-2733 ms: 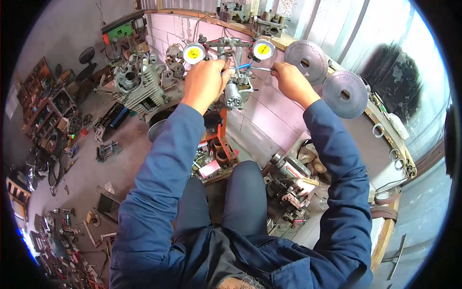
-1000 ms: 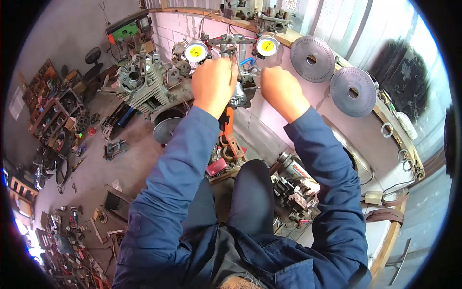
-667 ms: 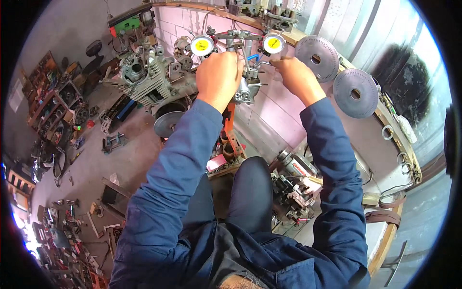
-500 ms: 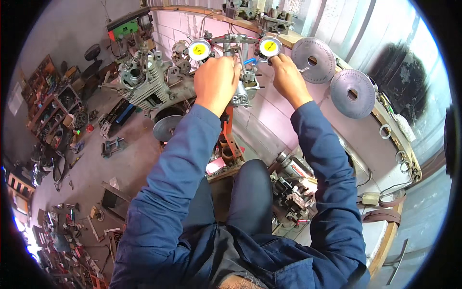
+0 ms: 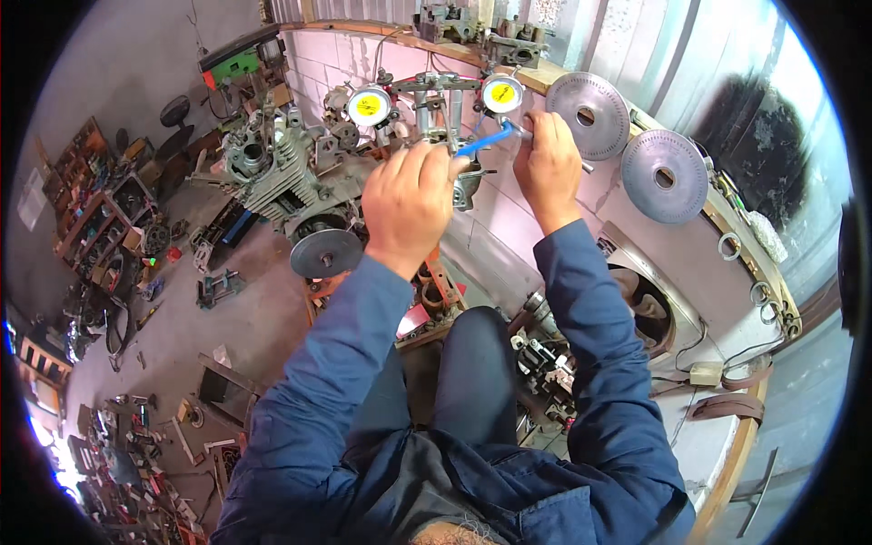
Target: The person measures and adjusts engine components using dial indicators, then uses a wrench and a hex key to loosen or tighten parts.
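Observation:
My left hand (image 5: 409,200) is closed round a bent blue-handled tool (image 5: 486,143), which slants up to the right from the fist. My right hand (image 5: 549,163) is closed close to the tool's far end, with its fingertips pinched there. A slim metal rod (image 5: 588,167) sticks out on the right side of that hand; the rest is hidden by the fingers. Behind the hands stands a metal fixture (image 5: 436,84) carrying two round dial gauges with yellow faces, a left gauge (image 5: 369,106) and a right gauge (image 5: 501,94). Below the fixture, a metal cylinder part (image 5: 467,189) is partly covered.
Two perforated grey discs (image 5: 589,113) (image 5: 665,176) lean at the right. A finned engine block (image 5: 282,163) stands left, above a dark round plate (image 5: 327,253). Loose tools (image 5: 136,445) litter the floor at the lower left. A metal-and-white machine part (image 5: 549,363) stands by my right knee.
Both hands have come down and away from the gauges. The blue tool, earlier mostly behind my left hand, now shows across the gap between the hands.

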The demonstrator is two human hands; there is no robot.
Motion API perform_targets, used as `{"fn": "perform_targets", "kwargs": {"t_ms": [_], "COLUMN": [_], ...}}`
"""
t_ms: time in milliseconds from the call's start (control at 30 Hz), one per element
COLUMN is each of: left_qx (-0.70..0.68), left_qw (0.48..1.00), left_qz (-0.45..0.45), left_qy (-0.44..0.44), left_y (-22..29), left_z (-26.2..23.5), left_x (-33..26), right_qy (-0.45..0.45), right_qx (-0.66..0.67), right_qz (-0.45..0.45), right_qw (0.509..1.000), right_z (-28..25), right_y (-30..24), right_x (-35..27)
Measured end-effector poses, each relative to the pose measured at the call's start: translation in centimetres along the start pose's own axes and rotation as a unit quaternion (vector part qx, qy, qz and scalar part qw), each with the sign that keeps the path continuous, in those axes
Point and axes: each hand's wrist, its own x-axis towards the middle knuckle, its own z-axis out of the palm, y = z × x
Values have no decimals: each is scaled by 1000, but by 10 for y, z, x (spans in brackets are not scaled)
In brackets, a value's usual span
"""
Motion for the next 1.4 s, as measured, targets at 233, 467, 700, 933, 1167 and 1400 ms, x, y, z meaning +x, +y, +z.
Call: {"fn": "perform_targets", "kwargs": {"t_ms": [233, 467, 700, 933, 1167, 1400], "left_qx": [-27, -310, -156, -86, -36, 49], "left_qw": [994, 911, 971, 964, 963, 951], "left_qz": [-83, -236, 3, -12, -36, -11], "left_qy": [-63, -132, -183, -251, -265, -305], "left_y": [24, 20, -18, -14, -11, -4], "left_z": [-34, -38, 9, 59, 72, 80], "left_x": [-49, -38, 7, 39, 42, 52], "right_qy": [123, -30, -74, -86, -14, 28], "right_qx": [-76, 266, 310, 490, 531, 576], "right_qz": [23, 220, 427, 575, 490, 552], "right_qw": [989, 938, 846, 649, 691, 602], "right_z": [-4, 28, 67, 70, 106, 121], "right_y": [-17, -2, -1, -5, -21, -27], "right_x": [-32, -38, -43, -45, -58, -60]}}
